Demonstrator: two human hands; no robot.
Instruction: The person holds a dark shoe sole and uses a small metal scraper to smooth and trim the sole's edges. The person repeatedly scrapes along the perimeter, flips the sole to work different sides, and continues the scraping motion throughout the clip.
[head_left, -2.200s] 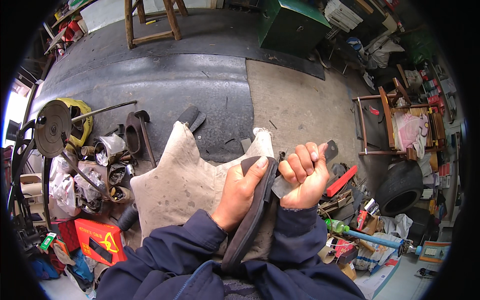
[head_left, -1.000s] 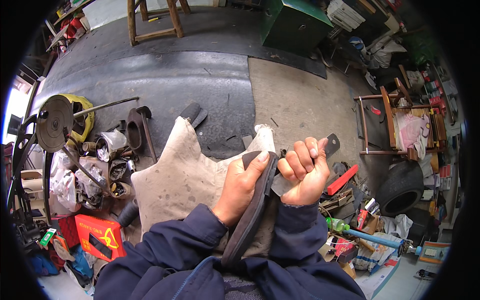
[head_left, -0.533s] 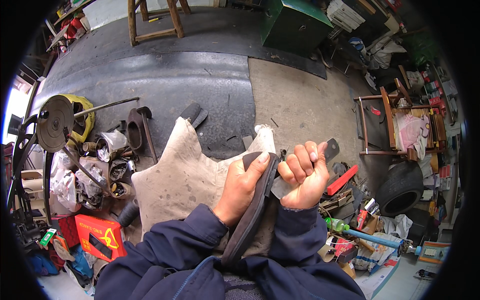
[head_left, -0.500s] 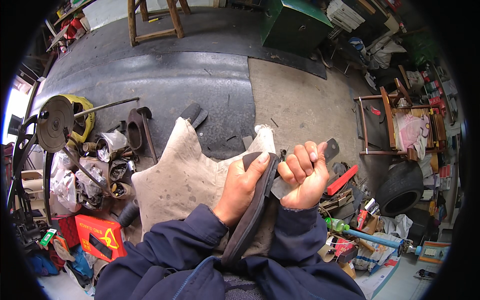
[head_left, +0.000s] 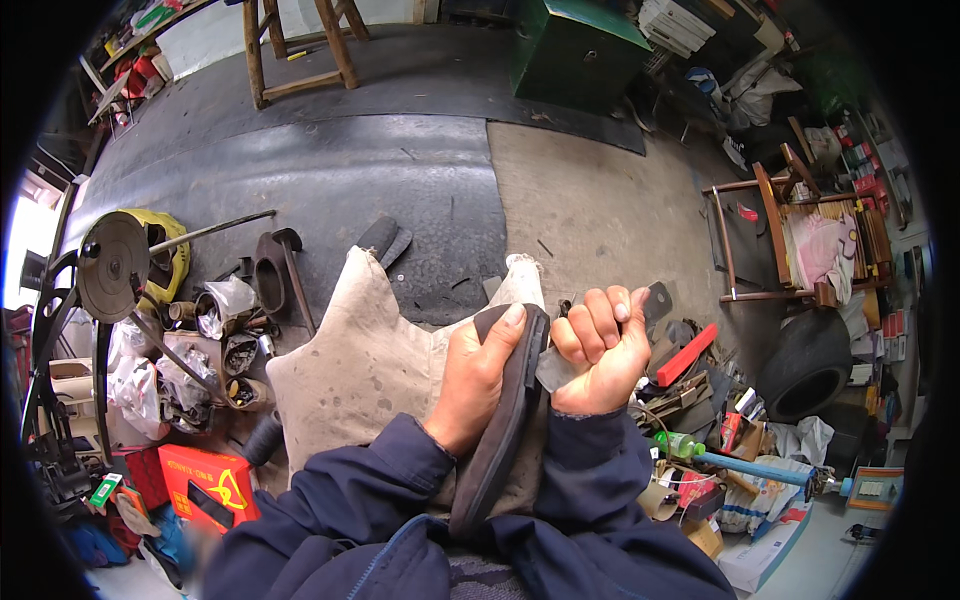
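Firmly, left grip (head_left: 472,378) around matte, curved shoe (head_left: 500,440), right grip (head_left: 602,350) clenched on flat metal blade (head_left: 557,371), stained cloth (head_left: 350,375) beneath, blade's middle hidden.

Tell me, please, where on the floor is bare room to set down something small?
The concrete beyond the right hand, between the black mat and the wooden frame, looks mostly bare, with small scraps. The mat has room too, short of the wooden stool. It is crowded left around the red box and right around the green bottle.
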